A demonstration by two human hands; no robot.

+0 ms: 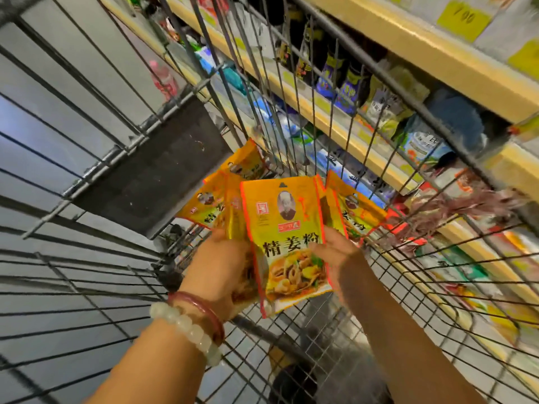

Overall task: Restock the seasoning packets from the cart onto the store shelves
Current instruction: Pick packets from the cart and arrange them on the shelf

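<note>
Several yellow-orange seasoning packets are fanned out above the wire cart (364,301). My left hand (221,266), with two bracelets on the wrist, grips the left part of the bunch (210,205) from below. The front packet (287,228), printed with a portrait and large characters, faces me; my right hand (335,252) pinches its right edge. More packets (354,217) stick out behind my right hand. Another packet (246,163) shows further back.
The cart's wire walls rise on the left, front and right. A dark flap panel (163,170) hangs at the cart's front. Beyond the right wall run yellow-edged store shelves (335,118) with bottles, bags and yellow price tags (463,17). Grey floor lies at left.
</note>
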